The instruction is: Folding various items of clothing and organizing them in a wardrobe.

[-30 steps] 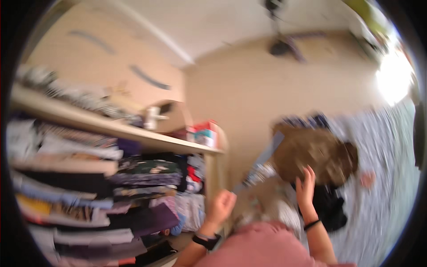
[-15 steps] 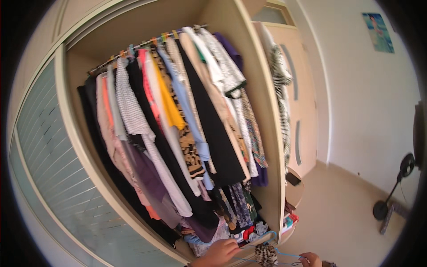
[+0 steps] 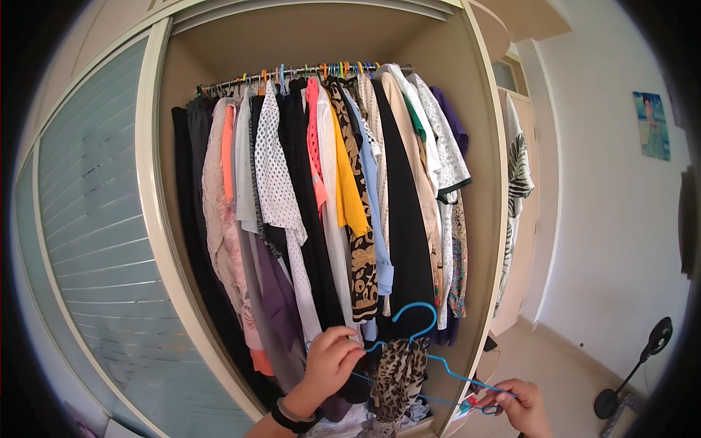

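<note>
A blue clothes hanger (image 3: 435,317) is held up before the open wardrobe, its hook pointing upward. My left hand (image 3: 328,366) has its fingers closed on the hanger's left side. At the right end, the fingers of my right hand (image 3: 522,403) pinch the hanger's blue arm. A leopard-print cloth (image 3: 398,376) hangs bunched at the hanger's middle, between my hands. Its lower part runs off toward the bottom edge. Behind it, a long black garment (image 3: 398,197) and other clothes hang in the wardrobe.
Many clothes hang from a metal rail (image 3: 255,75) in the wardrobe, with folded clothes below. A frosted sliding door (image 3: 98,212) covers the left side. Beyond the right side panel (image 3: 485,182) hangs a zebra-striped garment (image 3: 517,179). A black round-based stand (image 3: 607,403) is at far right.
My hands have lifted the hanger and leopard-print cloth higher into view. The view has straightened, so the wardrobe stands more upright. Both hands still hold the hanger.
</note>
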### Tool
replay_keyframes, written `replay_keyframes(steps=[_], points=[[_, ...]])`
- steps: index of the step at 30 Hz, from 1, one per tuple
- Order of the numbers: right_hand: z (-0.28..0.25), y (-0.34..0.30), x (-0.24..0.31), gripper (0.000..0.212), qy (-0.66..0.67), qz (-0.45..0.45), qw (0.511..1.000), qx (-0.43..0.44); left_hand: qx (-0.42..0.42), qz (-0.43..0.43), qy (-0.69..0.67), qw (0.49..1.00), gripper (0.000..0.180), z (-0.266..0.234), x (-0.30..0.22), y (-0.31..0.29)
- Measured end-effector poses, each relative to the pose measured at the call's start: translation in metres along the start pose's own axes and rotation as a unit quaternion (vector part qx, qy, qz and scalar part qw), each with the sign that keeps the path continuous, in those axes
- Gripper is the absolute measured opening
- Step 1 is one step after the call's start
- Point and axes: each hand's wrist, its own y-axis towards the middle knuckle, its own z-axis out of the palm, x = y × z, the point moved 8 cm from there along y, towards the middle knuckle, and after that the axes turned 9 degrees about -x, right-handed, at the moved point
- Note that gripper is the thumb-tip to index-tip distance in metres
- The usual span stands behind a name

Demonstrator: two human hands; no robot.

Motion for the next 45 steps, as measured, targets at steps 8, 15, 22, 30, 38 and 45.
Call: replay_keyframes(steps=[8,15,22,30,38,45], points=[[-0.031,0.040,0.024,0.015,-0.047,-0.074,0.971,-0.221,-0.025,0.120,0.010,0.992,0.014,-0.017,-0.005,0.086],[-0.070,0.056,0.057,0.018,-0.112,-0.168,0.895,-0.397,-0.004,0.138,-0.080,0.987,0.018,-0.004,0.003,0.161],[-0.097,0.090,0.086,0.023,-0.175,-0.248,0.863,-0.405,-0.121,0.228,-0.007,0.966,0.018,-0.006,-0.005,0.221],[-0.207,0.131,0.143,0.022,-0.299,-0.331,0.823,-0.352,-0.190,0.274,0.131,0.934,0.018,-0.024,0.013,0.324],[-0.229,0.187,0.178,0.026,-0.146,-0.307,0.864,-0.371,-0.108,0.284,0.473,0.827,0.033,0.030,0.047,0.391],[-0.171,0.248,0.207,0.029,-0.078,-0.359,0.856,-0.365,-0.083,0.293,0.538,0.786,0.030,0.038,0.057,0.379]])
